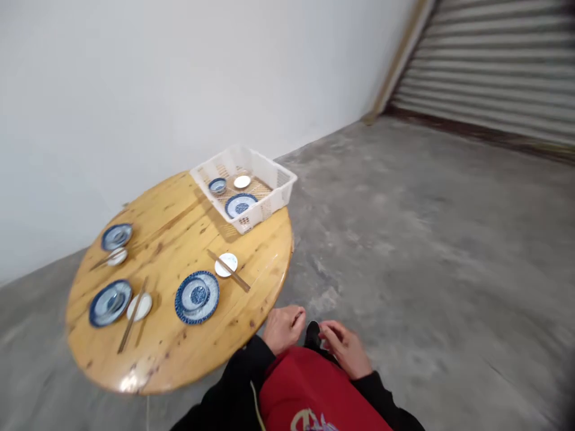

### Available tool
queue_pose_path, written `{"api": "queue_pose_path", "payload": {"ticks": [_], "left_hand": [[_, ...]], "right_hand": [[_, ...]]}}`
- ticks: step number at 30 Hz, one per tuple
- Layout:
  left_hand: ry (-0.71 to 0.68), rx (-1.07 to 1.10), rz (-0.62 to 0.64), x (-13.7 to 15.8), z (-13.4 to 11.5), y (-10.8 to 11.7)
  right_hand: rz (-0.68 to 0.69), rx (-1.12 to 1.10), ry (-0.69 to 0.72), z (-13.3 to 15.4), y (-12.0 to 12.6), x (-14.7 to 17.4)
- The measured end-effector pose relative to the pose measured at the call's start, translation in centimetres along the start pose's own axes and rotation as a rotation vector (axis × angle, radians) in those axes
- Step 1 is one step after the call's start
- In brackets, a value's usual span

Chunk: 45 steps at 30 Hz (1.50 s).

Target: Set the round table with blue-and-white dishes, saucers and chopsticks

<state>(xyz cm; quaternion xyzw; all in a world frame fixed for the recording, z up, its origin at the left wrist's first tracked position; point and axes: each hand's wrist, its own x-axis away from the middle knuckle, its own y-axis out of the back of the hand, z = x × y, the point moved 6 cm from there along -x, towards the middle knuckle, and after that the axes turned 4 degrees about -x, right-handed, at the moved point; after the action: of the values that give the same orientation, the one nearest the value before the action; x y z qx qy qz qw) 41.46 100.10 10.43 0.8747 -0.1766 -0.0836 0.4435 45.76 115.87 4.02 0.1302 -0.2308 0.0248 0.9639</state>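
Note:
My left hand (284,329) hangs beside the right rim of a round wooden table (171,359), its fingers curled closed with nothing showing in them. My right hand (347,348) is in front of the red garment, a short way from the left one. Its fingers are loosely bent in, and no object shows in it. Nearest to my hands on the table are a blue-and-white plate with a bowl (197,297) on it and a white saucer (226,264). A pair of chopsticks (236,278) lies across that saucer.
A white plastic basket (278,200) at the table's far edge holds a blue-rimmed plate (241,205), a bowl (218,185) and a white saucer (242,182). Further left are two similar settings with plates (95,311) and chopsticks (128,332). A white wall (179,78) stands behind.

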Motion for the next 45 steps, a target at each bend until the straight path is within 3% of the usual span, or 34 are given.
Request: {"api": "queue_pose_path", "payload": {"ticks": [3,6,13,20,25,29,34,37,40,45], "left_hand": [[0.057,-0.030,-0.051,-3.1,-1.6,0.1],[0.141,-0.028,-0.146,-4.8,-1.7,1.0],[0.407,-0.014,-0.415,-7.6,2.2,5.9],[0.413,-0.073,-0.729,-12.5,6.3,13.4],[0.429,-0.058,-0.797,-15.2,8.6,17.9],[0.513,-0.165,-0.737,-17.8,11.6,21.3],[0.706,-0.243,-0.551,-21.3,16.1,23.6],[0.812,-0.302,-0.377,-23.5,18.0,23.7],[0.898,-0.369,-0.213,-25.6,19.8,23.4],[1.008,-0.406,0.013,-27.9,23.1,22.3]], "right_hand": [[0.026,-0.090,-0.008,1.0,4.1,-3.8],[0.052,-0.173,-0.021,2.9,6.6,-7.5],[0.227,-0.142,0.132,11.1,7.4,-15.9],[0.212,-0.053,0.306,21.3,9.1,-23.2],[0.221,0.079,0.521,30.2,9.0,-26.5],[0.343,0.216,0.650,37.3,6.1,-29.1],[0.544,0.525,0.739,42.4,-1.4,-35.6],[0.607,0.861,0.733,41.7,-7.0,-41.2],[0.657,1.171,0.575,38.2,-11.4,-46.1],[0.727,1.175,0.388,32.9,-15.1,-49.5]]}}
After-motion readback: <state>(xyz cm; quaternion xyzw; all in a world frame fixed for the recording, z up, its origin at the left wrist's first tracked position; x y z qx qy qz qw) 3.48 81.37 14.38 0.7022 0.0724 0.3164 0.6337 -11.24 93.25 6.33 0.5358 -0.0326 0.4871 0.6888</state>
